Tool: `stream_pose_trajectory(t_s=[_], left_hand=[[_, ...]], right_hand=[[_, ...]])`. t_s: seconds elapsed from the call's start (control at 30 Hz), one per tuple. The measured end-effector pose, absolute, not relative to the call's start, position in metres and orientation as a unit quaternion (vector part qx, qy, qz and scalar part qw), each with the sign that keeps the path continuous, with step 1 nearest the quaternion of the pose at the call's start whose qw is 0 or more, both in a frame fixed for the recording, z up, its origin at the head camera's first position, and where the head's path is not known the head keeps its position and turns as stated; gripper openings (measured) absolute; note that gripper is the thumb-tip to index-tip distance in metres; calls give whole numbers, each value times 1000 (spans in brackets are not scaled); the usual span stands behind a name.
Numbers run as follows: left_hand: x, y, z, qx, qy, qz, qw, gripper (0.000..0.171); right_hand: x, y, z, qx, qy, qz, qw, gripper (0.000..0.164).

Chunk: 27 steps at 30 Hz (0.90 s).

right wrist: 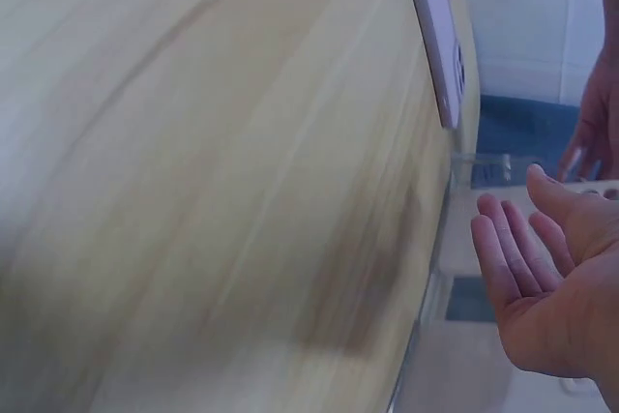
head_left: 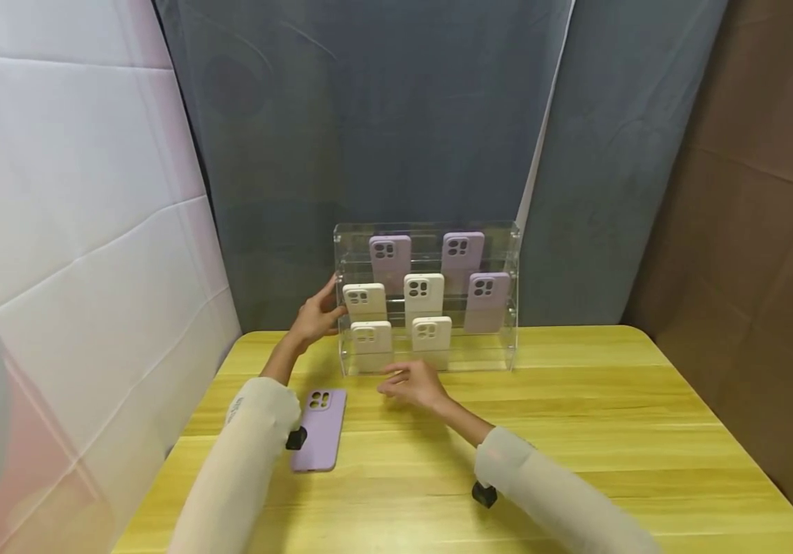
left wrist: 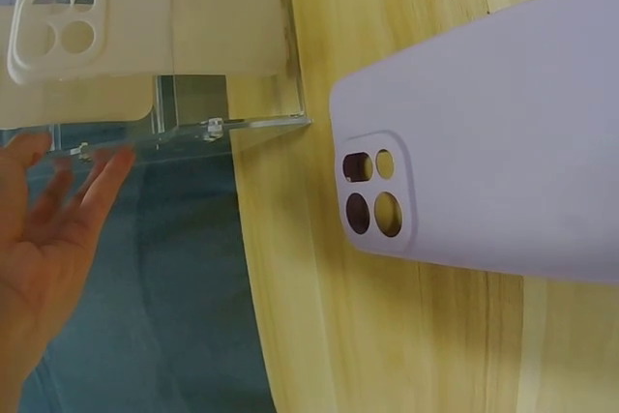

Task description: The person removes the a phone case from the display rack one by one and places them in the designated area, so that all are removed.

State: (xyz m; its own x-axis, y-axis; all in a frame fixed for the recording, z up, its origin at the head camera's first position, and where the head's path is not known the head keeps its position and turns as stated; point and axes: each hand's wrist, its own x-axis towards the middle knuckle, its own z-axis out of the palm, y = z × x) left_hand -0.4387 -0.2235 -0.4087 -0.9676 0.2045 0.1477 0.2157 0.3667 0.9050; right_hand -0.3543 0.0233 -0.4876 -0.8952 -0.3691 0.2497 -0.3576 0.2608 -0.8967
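Note:
A clear acrylic display stand (head_left: 431, 363) stands at the back of the table, holding purple and cream phone cases in tiers. My left hand (head_left: 314, 317) is at its left side panel, fingertips right at the panel's edge, fingers fairly straight in the left wrist view. Nearest to that hand is a cream phone case (head_left: 364, 298) in the middle tier. My right hand (head_left: 415, 383) hovers before the stand's lower front with loosely bent fingers and nothing in them. A purple phone case (left wrist: 484, 132) lies flat on the table by the left forearm, camera holes toward the stand.
The wooden table (head_left: 576, 431) has rounded back corners. A dark grey curtain (head_left: 431, 115) hangs behind the stand, with a white cloth wall (head_left: 78, 154) on the left and a brown one (head_left: 742, 192) on the right.

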Motion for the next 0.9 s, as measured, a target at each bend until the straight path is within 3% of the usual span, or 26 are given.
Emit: stream_pose_trajectory(t_s=[0.33,0.9], left_hand=[[-443,-220,-411,-116,-839,-528,59,81],[-446,-225,-412,-126,-826,-549,15,81]], right_hand=[[-355,63,-479,-216,790,-574,-8,33],[-369,150,-462,-157,839,-507,-118,31]])
